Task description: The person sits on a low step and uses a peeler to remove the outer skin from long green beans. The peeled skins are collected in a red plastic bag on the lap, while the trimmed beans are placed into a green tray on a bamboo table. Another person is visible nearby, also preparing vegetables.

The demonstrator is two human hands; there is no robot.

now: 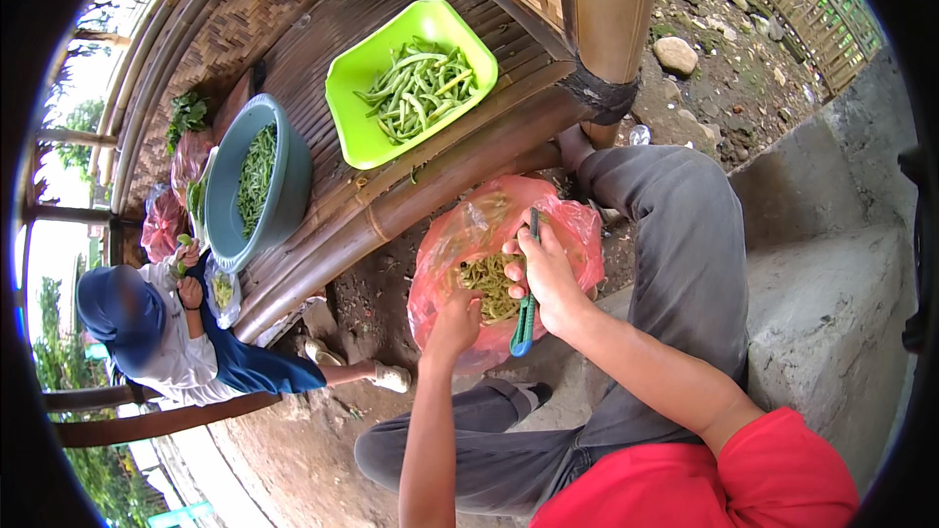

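Note:
My right hand (549, 275) is closed around a small knife (524, 326) with a green and blue handle; its dark blade points away from me. Beside it, my left hand (456, 323) is at the near left edge of the opening of a red plastic bag (447, 257), fingers curled; whether they pinch anything is hidden. Inside the bag, below both hands, lies a heap of yellowish-green bean trimmings (490, 282). Beyond the bag, a lime-green plastic basin (348, 125) of long green beans (422, 88) rests on a bamboo platform (345, 216).
A blue-grey tub (293, 183) holds cut green beans (257, 180). Seated at the left, a person (176, 337) handles a green vegetable beside a clear bag (222, 293). A thick bamboo post (612, 7) stands at the platform's corner. Concrete (814, 301) lies to my right.

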